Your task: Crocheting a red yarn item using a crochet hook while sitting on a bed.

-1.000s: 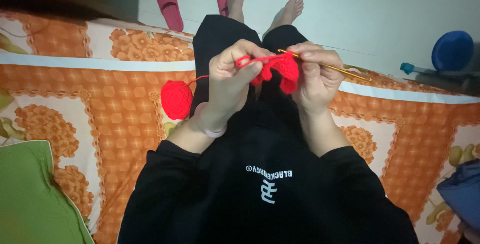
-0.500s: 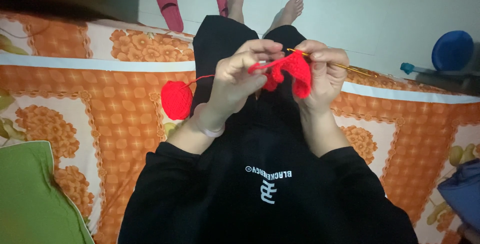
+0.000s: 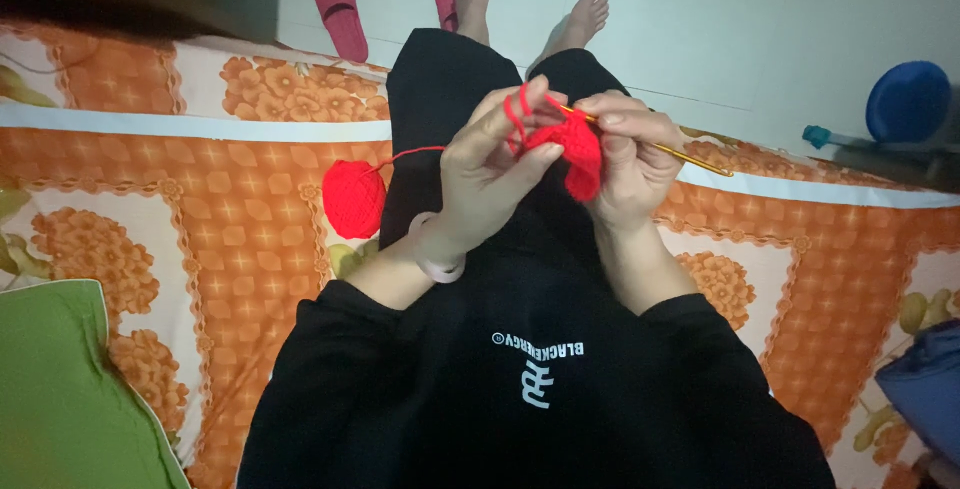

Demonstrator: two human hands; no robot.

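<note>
My left hand point(image 3: 495, 174) pinches a small red crochet piece point(image 3: 572, 149) and has the red yarn strand looped over its fingers. My right hand point(image 3: 632, 154) grips a thin golden crochet hook point(image 3: 690, 157), whose tip is in the red piece and whose handle points right. The strand runs left from my fingers to a red yarn ball point(image 3: 353, 197) lying on the orange bedspread beside my left leg. Both hands are raised over my lap, above black trousers and a black shirt.
I sit on an orange and white flowered bedspread point(image 3: 200, 209). A green cushion point(image 3: 60, 389) lies at lower left. Two pink slippers point(image 3: 340, 9) are on the pale floor beside my bare feet point(image 3: 580, 14). A blue round lid point(image 3: 907, 101) sits at right, dark blue cloth point(image 3: 925, 389) at lower right.
My hands have shifted slightly together, turning the red piece. The yarn now loops higher over my left fingers. The yarn ball has stayed in place.
</note>
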